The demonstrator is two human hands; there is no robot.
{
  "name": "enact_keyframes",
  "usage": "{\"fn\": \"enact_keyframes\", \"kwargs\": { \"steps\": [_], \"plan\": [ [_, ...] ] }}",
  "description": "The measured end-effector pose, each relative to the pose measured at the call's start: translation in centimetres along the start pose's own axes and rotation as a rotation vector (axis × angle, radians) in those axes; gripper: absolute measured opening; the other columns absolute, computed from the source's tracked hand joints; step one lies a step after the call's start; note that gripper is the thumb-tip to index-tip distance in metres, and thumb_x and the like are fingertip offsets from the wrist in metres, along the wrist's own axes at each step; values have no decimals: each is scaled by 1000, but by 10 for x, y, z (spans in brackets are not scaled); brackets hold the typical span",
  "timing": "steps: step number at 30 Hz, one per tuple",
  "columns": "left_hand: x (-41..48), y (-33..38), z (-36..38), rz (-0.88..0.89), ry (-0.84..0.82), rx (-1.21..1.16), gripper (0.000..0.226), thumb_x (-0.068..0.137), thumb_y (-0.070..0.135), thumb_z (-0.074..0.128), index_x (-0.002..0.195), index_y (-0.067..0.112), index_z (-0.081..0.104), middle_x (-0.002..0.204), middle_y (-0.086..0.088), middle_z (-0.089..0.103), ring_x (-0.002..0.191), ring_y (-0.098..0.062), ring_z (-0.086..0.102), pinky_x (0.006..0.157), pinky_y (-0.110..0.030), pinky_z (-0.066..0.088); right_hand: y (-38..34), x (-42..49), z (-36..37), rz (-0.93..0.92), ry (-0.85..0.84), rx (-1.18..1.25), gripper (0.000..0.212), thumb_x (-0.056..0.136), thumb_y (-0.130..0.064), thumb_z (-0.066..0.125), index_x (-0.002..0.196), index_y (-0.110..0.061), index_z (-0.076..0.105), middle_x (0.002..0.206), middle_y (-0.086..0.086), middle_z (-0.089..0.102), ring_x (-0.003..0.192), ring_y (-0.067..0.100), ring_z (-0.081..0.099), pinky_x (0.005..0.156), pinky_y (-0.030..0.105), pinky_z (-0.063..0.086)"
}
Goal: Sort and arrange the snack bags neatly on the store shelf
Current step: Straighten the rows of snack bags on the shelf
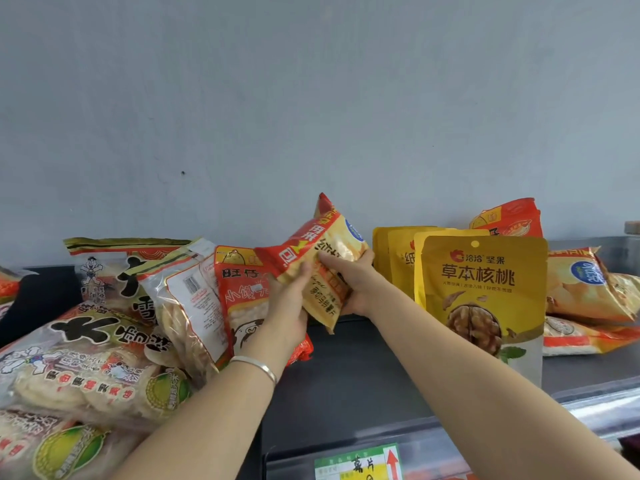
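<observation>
I hold a red-and-yellow chip bag (323, 247) tilted above the dark shelf (363, 368), in the middle of the view. My left hand (289, 303) grips its lower left side, thumb on the front. My right hand (349, 278) grips its right edge from behind. Left of it stand a red snack bag (242, 299) and clear rice cracker bags (104, 348), leaning in a pile. To the right stand yellow walnut pouches (481, 289) in a row.
More chip bags (585, 289) lie flat at the far right, with a red bag (509, 220) behind the pouches. A grey wall (311, 98) backs the shelf. A price label (356, 462) sits on the shelf's front rail.
</observation>
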State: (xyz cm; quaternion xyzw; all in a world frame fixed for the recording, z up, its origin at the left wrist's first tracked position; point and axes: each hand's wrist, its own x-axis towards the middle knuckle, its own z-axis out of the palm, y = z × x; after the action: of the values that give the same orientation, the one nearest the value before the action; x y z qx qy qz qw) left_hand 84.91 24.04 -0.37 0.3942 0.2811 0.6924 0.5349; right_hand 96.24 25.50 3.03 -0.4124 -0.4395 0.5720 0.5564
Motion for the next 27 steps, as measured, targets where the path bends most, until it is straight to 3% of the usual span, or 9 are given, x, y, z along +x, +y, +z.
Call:
{"fn": "enact_keyframes", "kwargs": {
  "steps": [2,4,6,9,12,17,19,25,27],
  "plan": [
    [1,-4,1,19,4,91,50,80,15,72,123,19,48,120,-6,62,115,-27,57,95,-46,48,4,10,-10,-87,97,-13,99,74,-13,82,141,-39,14,111,9,59,93,30,65,77,54,55],
    [3,-3,-4,187,143,312,75,80,13,73,140,24,29,142,-4,41,131,-22,41,108,-41,35,9,17,-19,-181,184,-124,111,72,-11,83,146,-43,6,119,7,58,99,29,64,84,54,55],
    [0,1,-6,409,274,613,83,85,9,66,148,26,15,153,-3,20,139,-18,25,104,-29,32,12,19,-26,-247,234,-291,114,75,-15,81,149,-42,-2,129,2,52,106,25,61,88,49,54],
    [4,-4,-12,630,184,1012,66,89,10,61,145,19,27,148,-4,29,138,-18,29,107,-30,34,19,23,-33,-345,282,-510,107,82,-20,74,151,-36,-6,141,4,44,117,25,55,91,43,52],
    [8,-18,-15,574,-23,1350,68,89,23,62,146,19,25,142,-1,42,132,-19,39,110,-38,34,24,30,-32,-440,326,-627,99,87,-22,70,151,-35,-5,142,8,41,124,28,50,94,44,50],
    [15,-29,-32,389,42,2000,87,85,49,57,150,26,3,147,-1,39,136,-26,33,112,-59,15,22,36,-27,-606,386,-881,94,91,-20,64,150,-42,-5,133,12,42,119,28,51,91,42,50],
    [17,-27,-37,342,62,2050,88,84,48,59,150,28,3,146,-2,41,137,-28,32,112,-62,12,24,39,-26,-620,394,-966,94,91,-21,63,149,-45,-7,132,11,42,119,29,51,92,43,52],
    [18,-26,-35,280,132,2084,85,84,28,63,148,37,8,155,-3,16,141,-34,14,108,-67,14,38,43,-31,-623,417,-1244,90,94,-24,59,149,-41,-9,131,14,41,116,31,50,90,42,52],
    [18,-28,-37,298,166,2070,83,84,26,64,147,37,11,155,-3,13,142,-34,10,106,-68,15,41,49,-32,-580,346,-1150,90,93,-23,60,150,-40,-8,130,13,43,116,29,53,90,42,53]
  ]
}}
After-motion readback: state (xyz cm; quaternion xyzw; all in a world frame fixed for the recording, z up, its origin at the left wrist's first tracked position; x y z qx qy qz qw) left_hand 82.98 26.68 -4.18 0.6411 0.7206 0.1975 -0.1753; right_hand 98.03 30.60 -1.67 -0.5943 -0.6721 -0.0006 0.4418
